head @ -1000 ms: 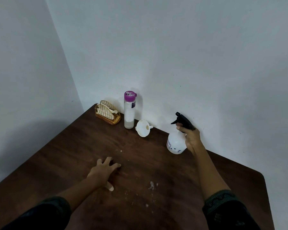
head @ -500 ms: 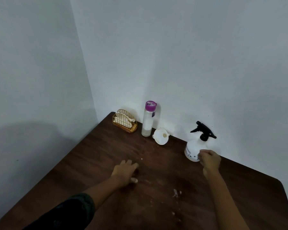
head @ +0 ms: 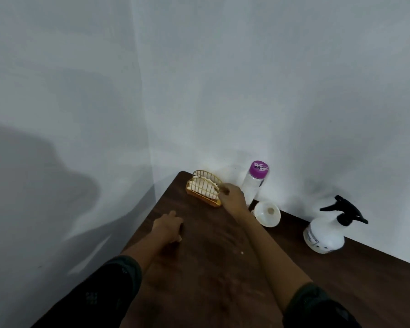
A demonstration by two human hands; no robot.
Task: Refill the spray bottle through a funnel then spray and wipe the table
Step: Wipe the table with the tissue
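Observation:
The white spray bottle [head: 324,235] with a black trigger head stands alone by the wall at the right, with no hand on it. A white funnel [head: 268,213] lies on its side on the dark wooden table [head: 211,275]. Behind it stands a clear bottle with a purple cap [head: 256,183]. My right hand [head: 231,197] reaches across to the gold wire napkin holder [head: 204,190] in the far corner, fingertips curled at the white napkins' right end; whether they pinch one is hidden. My left hand [head: 168,227] rests palm down on the table, fingers loosely bent.
White walls meet in a corner right behind the objects. The table's left edge [head: 152,216] runs just left of my left hand. A few small white specks [head: 241,252] lie on the wood between my forearms.
My right hand has let go of the spray bottle and moved left to the napkin holder. The view has swung left. My left hand stays flat on the table.

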